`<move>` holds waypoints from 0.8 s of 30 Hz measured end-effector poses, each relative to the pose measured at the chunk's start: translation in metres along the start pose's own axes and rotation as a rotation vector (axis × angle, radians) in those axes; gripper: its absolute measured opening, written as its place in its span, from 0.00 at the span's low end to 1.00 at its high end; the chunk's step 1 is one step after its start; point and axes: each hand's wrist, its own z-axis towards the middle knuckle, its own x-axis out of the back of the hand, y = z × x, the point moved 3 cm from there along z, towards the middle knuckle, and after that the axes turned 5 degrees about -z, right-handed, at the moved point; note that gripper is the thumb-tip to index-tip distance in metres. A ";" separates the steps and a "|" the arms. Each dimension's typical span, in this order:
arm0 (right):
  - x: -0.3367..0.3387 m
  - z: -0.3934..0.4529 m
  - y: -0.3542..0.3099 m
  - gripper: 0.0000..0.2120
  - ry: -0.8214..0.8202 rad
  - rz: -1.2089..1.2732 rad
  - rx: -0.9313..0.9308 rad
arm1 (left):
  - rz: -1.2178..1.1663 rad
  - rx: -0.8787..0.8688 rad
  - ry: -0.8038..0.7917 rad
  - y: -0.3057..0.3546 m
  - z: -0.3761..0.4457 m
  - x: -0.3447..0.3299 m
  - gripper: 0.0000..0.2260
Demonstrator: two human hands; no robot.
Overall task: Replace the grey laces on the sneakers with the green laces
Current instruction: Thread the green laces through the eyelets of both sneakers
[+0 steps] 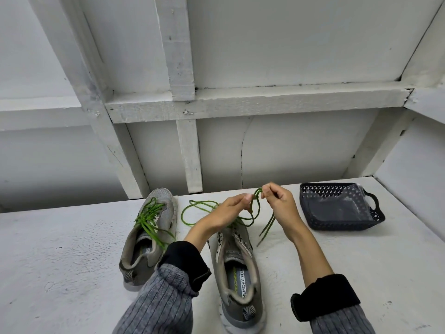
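Two hands, head view: both raised over the near sneaker, fingertips close together, a green lace held between them.
Left hand (231,208): fingers curled, lace pinched at the fingertips; forearm crossing in from 7 o'clock over the gap between the shoes.
Right hand (279,201): fingers curled, a loop of the same lace pinched just at 3 o'clock of the left fingertips; forearm coming in from 5 o'clock.
Green lace (252,213): threaded into the near sneaker; one loop lifted between the hands, a larger loop laid on the table at 9 o'clock of the left hand, two loose ends hung down at 5 o'clock of the right hand.
Near sneaker (238,273): grey, centre of the table, heel at 6 o'clock, toe at 12 o'clock and hidden under the hands.
Far-left sneaker (147,235): grey, at 9 o'clock of the near one, apart from it, already laced in green; lace ends (149,220) left loose across the opening.
Basket (375,220): dark, perforated, with a handle, at 3 o'clock of the right hand, well apart; something clear and plastic-like seen inside, contents not made out.
Table (60,249): white, rough surface, everything rested on it.
Sleeves (163,297): grey ribbed, black cuffs rolled back.
Wall (240,56): white boards with framing, at 12 o'clock.
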 end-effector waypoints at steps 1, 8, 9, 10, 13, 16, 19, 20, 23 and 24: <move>0.000 -0.001 -0.001 0.15 -0.004 0.015 0.001 | -0.010 -0.016 -0.016 -0.003 0.000 -0.002 0.20; 0.000 -0.001 0.001 0.16 0.031 -0.038 -0.015 | 0.118 -0.016 -0.031 -0.001 -0.002 -0.001 0.10; 0.003 -0.001 0.003 0.16 0.062 -0.049 -0.032 | 0.030 -0.006 -0.012 -0.001 -0.003 0.002 0.12; 0.006 -0.001 0.007 0.16 0.101 -0.053 -0.059 | -0.091 0.002 0.019 0.001 -0.005 0.006 0.13; 0.018 -0.002 0.022 0.16 0.259 -0.027 -0.171 | -0.449 0.033 0.144 -0.001 -0.010 0.029 0.15; 0.026 -0.006 0.038 0.15 0.421 -0.030 -0.294 | -0.471 0.046 0.260 -0.007 -0.016 0.058 0.15; 0.026 -0.009 0.055 0.12 0.392 -0.223 -0.425 | -0.115 -0.006 0.267 -0.006 -0.026 0.074 0.15; 0.023 -0.009 0.061 0.11 0.323 -0.362 -0.453 | -0.029 -0.014 0.248 -0.006 -0.027 0.075 0.15; 0.004 -0.005 0.052 0.14 0.132 -0.631 -0.304 | 0.184 -0.043 0.159 -0.004 -0.023 0.067 0.15; -0.005 -0.004 0.041 0.15 0.083 -0.553 -0.208 | 0.250 -0.048 0.132 -0.004 -0.021 0.063 0.15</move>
